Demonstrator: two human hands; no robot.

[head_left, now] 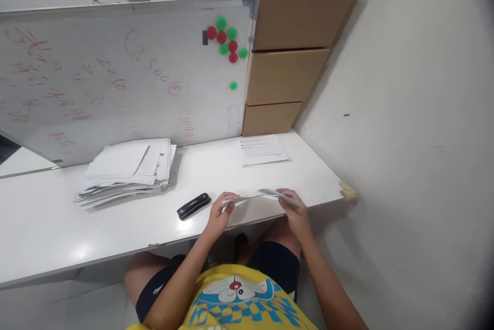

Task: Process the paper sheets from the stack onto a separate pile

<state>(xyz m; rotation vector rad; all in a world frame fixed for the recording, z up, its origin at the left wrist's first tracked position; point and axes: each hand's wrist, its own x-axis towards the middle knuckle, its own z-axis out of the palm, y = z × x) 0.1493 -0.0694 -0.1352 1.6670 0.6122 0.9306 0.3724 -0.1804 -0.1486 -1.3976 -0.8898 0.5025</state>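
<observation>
Holding thin paper sheets (252, 197) edge-on between left hand (219, 212) and right hand (295, 209) — both pinched on the ends, just beside the black stapler (193, 206), over the bench (57, 227) front edge. Beyond the stapler — messy paper stack (127, 171).

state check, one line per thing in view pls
sheets: held nearly flat over the desk edge, gripped at both ends.
left hand: pinching the sheets' left end.
right hand: pinching their right end.
stapler: shut, lying on the desk, untouched.
paper pile: fanned out, untidy.
small stack: flat, squared up.
whiteboard: upright, covered in red writing.
magnets: stuck to the whiteboard, clustered.
boxes: stacked three high.
</observation>
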